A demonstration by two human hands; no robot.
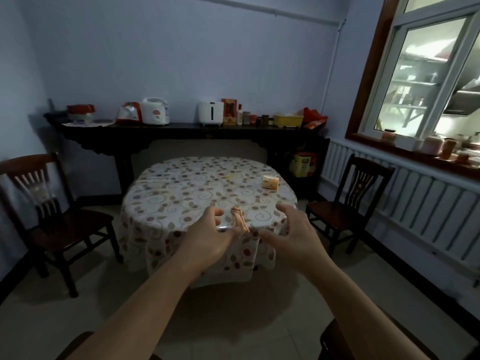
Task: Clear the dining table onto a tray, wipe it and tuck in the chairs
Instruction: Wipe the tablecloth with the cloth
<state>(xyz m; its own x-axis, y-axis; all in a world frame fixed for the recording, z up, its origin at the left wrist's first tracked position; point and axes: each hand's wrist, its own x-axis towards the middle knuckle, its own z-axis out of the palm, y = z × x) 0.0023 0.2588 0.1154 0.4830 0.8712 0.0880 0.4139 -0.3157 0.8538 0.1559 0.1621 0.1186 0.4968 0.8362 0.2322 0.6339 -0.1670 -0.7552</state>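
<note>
At the table's (181, 183) near edge, left grip (207, 237) pinches a tray rim (224, 228); right grip (288, 229) hovers loose.

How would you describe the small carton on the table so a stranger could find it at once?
Start at the round table with the floral cloth in the middle of the room. On its far right side stands a small yellow-orange carton. It is the only boxy thing standing on the cloth.
</note>
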